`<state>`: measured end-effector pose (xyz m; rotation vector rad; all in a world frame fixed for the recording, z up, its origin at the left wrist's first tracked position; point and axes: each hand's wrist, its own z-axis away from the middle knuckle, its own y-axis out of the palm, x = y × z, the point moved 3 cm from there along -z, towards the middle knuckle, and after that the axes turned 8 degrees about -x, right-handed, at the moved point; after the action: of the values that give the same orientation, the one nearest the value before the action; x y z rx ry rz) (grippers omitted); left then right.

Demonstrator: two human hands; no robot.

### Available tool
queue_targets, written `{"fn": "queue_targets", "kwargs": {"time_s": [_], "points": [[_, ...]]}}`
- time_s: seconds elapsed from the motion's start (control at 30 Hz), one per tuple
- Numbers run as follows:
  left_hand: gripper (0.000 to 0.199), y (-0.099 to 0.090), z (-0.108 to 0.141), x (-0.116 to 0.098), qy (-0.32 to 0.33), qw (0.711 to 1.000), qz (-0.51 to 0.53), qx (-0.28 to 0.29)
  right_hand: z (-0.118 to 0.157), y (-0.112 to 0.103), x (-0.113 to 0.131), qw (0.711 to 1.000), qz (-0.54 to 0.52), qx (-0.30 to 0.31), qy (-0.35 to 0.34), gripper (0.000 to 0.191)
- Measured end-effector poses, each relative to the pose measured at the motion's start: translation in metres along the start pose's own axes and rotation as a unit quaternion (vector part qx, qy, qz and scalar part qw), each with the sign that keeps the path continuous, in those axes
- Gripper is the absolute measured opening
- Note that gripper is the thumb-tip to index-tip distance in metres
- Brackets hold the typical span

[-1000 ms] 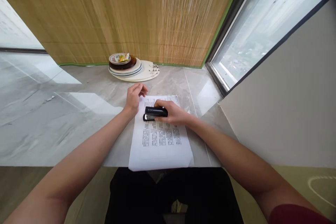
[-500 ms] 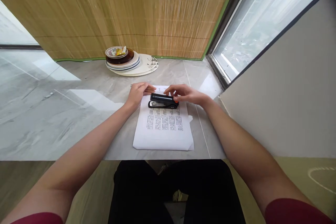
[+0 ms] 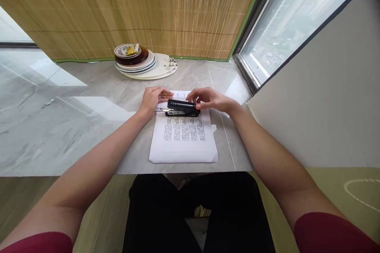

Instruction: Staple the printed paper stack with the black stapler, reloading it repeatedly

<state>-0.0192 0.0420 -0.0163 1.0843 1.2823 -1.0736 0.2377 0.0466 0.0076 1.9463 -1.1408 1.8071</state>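
Observation:
A black stapler (image 3: 182,108) lies across printed white sheets (image 3: 184,150) on the grey marble tabletop. Its metal staple tray (image 3: 161,109) sticks out of the front, to the left. My right hand (image 3: 206,99) is at the stapler's rear end, thumb against it and fingers curved above the paper. Resting at the upper left edge of the sheets, my left hand (image 3: 154,99) has its fingers extended over the paper, beside the stapler's front, and holds nothing visible.
Stacked plates (image 3: 136,63), with a small yellow packet (image 3: 132,49) on top, stand at the back by a bamboo blind (image 3: 133,8). A window frame (image 3: 246,73) and grey wall (image 3: 326,99) border the right side.
The metal tray has slid out of the stapler's front toward the left. My hands stay in nearly the same places, and the whole view has shifted slightly.

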Motion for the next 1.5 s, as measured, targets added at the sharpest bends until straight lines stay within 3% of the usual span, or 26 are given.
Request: {"fn": "queue_targets", "kwargs": {"time_s": [0.17,0.27,0.37,0.5,0.57,0.67,0.8,0.9,0.97,1.07,1.17,1.3,1.4,1.5], "points": [[0.032,-0.002,-0.001,0.002,0.005,0.999,0.035,-0.004,-0.007,0.031,0.006,0.986,0.136,-0.051,-0.086,0.055],[0.035,-0.007,0.000,-0.004,0.067,0.992,0.103,-0.040,-0.006,0.043,0.005,0.974,0.189,-0.086,-0.087,0.042],[0.037,-0.010,0.002,-0.012,0.118,0.978,0.168,-0.043,-0.004,0.043,0.007,0.952,0.232,-0.169,-0.104,0.039],[0.048,-0.002,0.000,-0.011,0.024,0.980,0.186,0.068,-0.003,0.042,0.012,0.894,0.339,-0.242,-0.163,0.042],[0.053,0.002,-0.001,-0.009,-0.026,0.977,0.178,0.119,-0.006,0.045,0.014,0.876,0.384,-0.227,-0.185,0.048],[0.049,0.002,-0.004,-0.006,-0.044,0.975,0.176,0.126,-0.011,0.046,0.015,0.864,0.417,-0.202,-0.198,0.047],[0.030,0.000,-0.009,-0.001,-0.055,0.970,0.214,0.102,-0.013,0.043,0.013,0.870,0.402,-0.213,-0.187,0.044],[0.027,-0.003,-0.013,0.002,-0.060,0.964,0.251,0.072,-0.008,0.033,0.010,0.877,0.323,-0.319,-0.156,0.042],[0.030,-0.006,-0.016,0.002,-0.054,0.962,0.267,0.034,-0.005,0.028,0.005,0.903,0.226,-0.344,-0.123,0.042],[0.027,-0.009,-0.016,0.000,-0.031,0.965,0.259,-0.008,-0.006,0.031,-0.002,0.968,0.090,-0.226,-0.065,0.049],[0.012,-0.009,-0.013,-0.004,-0.011,0.972,0.236,-0.014,-0.006,0.038,0.000,0.992,0.060,-0.108,-0.034,0.049],[0.011,-0.004,-0.006,-0.011,0.002,0.973,0.227,0.034,-0.008,0.045,0.011,0.991,0.098,-0.066,-0.058,0.042],[0.021,-0.001,0.000,-0.017,0.018,0.970,0.231,0.071,-0.008,0.047,0.020,0.975,0.129,-0.127,-0.126,0.032],[0.020,-0.001,0.004,-0.020,0.018,0.972,0.218,0.088,-0.007,0.049,0.024,0.940,0.216,-0.194,-0.178,0.031]]}}
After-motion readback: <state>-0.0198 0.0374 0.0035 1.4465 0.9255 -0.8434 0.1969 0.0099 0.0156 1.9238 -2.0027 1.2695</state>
